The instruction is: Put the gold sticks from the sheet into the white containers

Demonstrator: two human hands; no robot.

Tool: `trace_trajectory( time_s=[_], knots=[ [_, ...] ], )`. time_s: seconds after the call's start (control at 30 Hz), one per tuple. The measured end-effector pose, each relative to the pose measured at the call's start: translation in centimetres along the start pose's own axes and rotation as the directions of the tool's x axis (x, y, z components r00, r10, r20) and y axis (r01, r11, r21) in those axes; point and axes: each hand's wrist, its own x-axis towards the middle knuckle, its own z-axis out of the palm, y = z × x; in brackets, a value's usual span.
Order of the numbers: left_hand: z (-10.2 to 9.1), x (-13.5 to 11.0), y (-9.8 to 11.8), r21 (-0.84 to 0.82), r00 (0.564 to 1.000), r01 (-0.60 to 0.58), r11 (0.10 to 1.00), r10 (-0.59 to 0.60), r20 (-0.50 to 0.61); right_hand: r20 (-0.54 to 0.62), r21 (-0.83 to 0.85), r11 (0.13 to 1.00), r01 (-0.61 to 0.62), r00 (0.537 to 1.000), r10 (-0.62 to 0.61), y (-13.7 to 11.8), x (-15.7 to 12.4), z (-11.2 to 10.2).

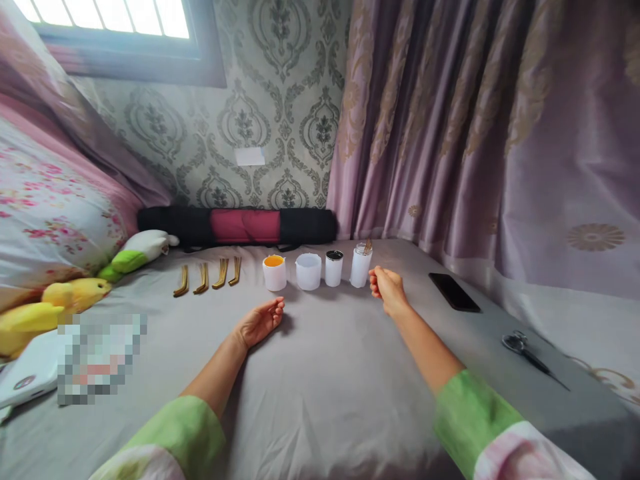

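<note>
My left hand (pixel 261 321) rests palm up over the grey sheet, fingers loosely curled and apart, with nothing visible in it. Just beyond it stands a white cup with orange contents (pixel 275 275). My right hand (pixel 389 288) is closed beside a tall translucent white container (pixel 361 267), which has thin brown pieces (pixel 369 246) poking out of its top; whatever the fingers may hold is hidden. Between the hands are a wide translucent cup (pixel 309 273) and a narrower white container with a dark top (pixel 334 269). Farther left, several small bundles of bent brass-coloured rods (pixel 203 279) lie in a row.
A black phone (pixel 454 292) and dark-handled scissors (pixel 525 350) lie at right. Plush toys (pixel 75 293), a white device (pixel 35 367) and a blurred-out item (pixel 103 360) are at left. A black and red roll (pixel 240 225) lies along the wall; curtains (pixel 450 100) hang at right.
</note>
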Motion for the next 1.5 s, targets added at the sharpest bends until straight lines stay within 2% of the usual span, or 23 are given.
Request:
trace_trajectory(
  time_s=[0.13, 0.3, 0.53, 0.63, 0.7, 0.83, 1.0, 1.1, 1.2, 1.27, 1.33, 1.5],
  knots=[
    [-0.1, 0.0, 0.1, -0.008, 0.999, -0.024, 1.0, 0.024, -0.04, 0.095, 0.03, 0.996, -0.081, 0.992, 0.078, 2.7, -0.6, 2.8],
    [-0.5, 0.0, 0.2, -0.048, 0.988, -0.104, 0.993, 0.098, -0.121, 0.213, 0.016, 0.983, -0.181, 0.962, 0.173, 5.8, -1.3, 7.4],
    [-0.2, -0.1, 0.6, -0.071, 0.976, -0.128, 0.989, 0.113, -0.187, 0.37, -0.029, 0.964, -0.266, 0.893, 0.257, 7.3, -2.5, 13.0],
    [-0.3, -0.2, 0.8, -0.07, 0.965, -0.16, 0.985, 0.141, -0.219, 0.387, -0.049, 0.971, -0.235, 0.892, 0.235, 8.0, -2.5, 14.5],
    [-0.4, -0.2, 0.9, -0.069, 0.96, -0.174, 0.982, 0.153, -0.236, 0.38, -0.089, 0.982, -0.169, 0.905, 0.19, 8.7, -2.3, 15.0],
    [-0.5, -0.1, 1.1, -0.075, 0.958, -0.171, 0.982, 0.148, -0.247, 0.382, -0.189, 0.981, 0.04, 0.924, 0.036, 10.3, -1.8, 14.9],
    [-0.5, 0.1, 1.0, -0.062, 0.955, -0.179, 0.982, 0.159, -0.251, 0.419, -0.267, 0.927, 0.263, 0.898, -0.134, 11.0, -1.9, 14.2],
    [-0.4, 0.2, 1.2, -0.024, 0.948, -0.185, 0.982, 0.172, -0.268, 0.448, -0.28, 0.907, 0.316, 0.878, -0.167, 11.0, -2.0, 13.9],
    [-0.4, 0.4, 1.9, 0.091, 0.932, -0.196, 0.976, 0.214, -0.293, 0.459, -0.274, 0.91, 0.311, 0.874, -0.161, 11.0, -2.0, 13.8],
    [-0.5, 0.6, 2.8, 0.279, 0.901, -0.181, 0.943, 0.273, -0.338, 0.461, -0.275, 0.912, 0.304, 0.874, -0.152, 11.0, -1.9, 13.8],
    [-0.8, 0.9, 3.9, 0.547, 0.839, -0.108, 0.83, 0.371, -0.398, 0.463, -0.282, 0.908, 0.31, 0.873, -0.154, 11.0, -1.9, 13.8],
    [-2.5, 1.9, 7.9, 0.742, 0.731, 0.002, 0.671, 0.505, -0.459, 0.473, -0.279, 0.905, 0.321, 0.866, -0.161, 11.2, -2.0, 13.7]
  ],
)
